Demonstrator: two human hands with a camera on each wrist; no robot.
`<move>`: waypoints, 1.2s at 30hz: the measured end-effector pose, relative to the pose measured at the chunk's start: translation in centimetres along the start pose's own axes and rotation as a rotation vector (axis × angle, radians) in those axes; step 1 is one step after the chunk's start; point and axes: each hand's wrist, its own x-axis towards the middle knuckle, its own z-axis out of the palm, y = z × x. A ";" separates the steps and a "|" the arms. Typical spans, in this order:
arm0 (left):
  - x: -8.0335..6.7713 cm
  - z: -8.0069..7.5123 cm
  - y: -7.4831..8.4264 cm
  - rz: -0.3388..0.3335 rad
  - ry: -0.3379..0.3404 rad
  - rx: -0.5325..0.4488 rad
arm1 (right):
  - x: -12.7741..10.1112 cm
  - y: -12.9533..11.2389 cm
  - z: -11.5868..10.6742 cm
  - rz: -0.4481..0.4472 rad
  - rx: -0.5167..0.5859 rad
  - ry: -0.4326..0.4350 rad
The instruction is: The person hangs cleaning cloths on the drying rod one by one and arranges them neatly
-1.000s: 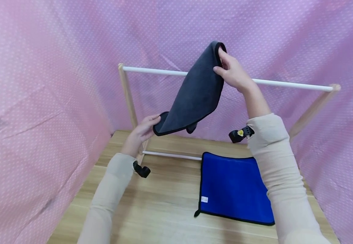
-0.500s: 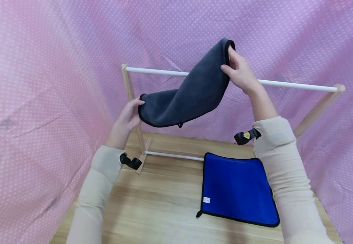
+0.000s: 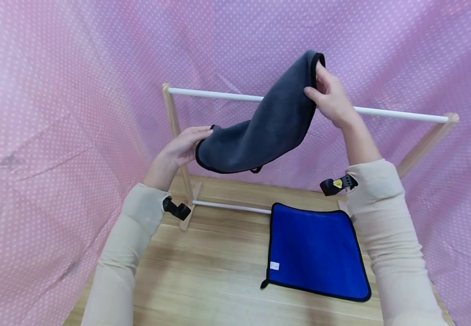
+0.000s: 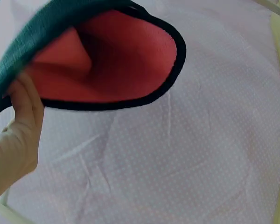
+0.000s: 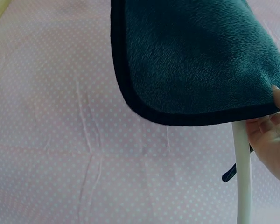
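A grey towel with black edging is stretched between my two hands, sagging in the middle. My left hand pinches its left edge, while my right hand grips the higher right edge between thumb and fingers. In the head view the towel overlaps the white top rail of a drying rack. Seen from the left wrist, the towel's underside is coral red and curls over. From the right wrist, the grey plush face shows, with the rail below and a small black loop hanging.
A blue towel with black edging and a white tag lies flat on the wooden table. Wooden rack posts stand left and right, and a lower white rail runs behind. Pink dotted cloth surrounds the table.
My left hand has risen, and the towel's left edge has spread from a folded corner. My right hand has shifted to the right, still holding its edge. The blue towel stays put.
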 end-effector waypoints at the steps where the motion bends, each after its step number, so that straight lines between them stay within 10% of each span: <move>1: -0.1 0.1 0.1 0.005 -0.044 0.031 | -0.1 0.0 -0.1 -0.005 0.021 0.006; 13: -1.2 1.0 3.5 0.263 -0.101 -0.179 | -0.4 -0.2 -1.0 0.010 0.215 0.043; 20: -0.6 1.9 5.1 0.238 -0.046 -0.376 | -0.7 -0.6 -1.6 -0.020 0.316 0.080; 36: 0.5 2.3 8.5 0.162 0.279 0.029 | -0.2 -1.5 -2.3 0.060 0.364 0.048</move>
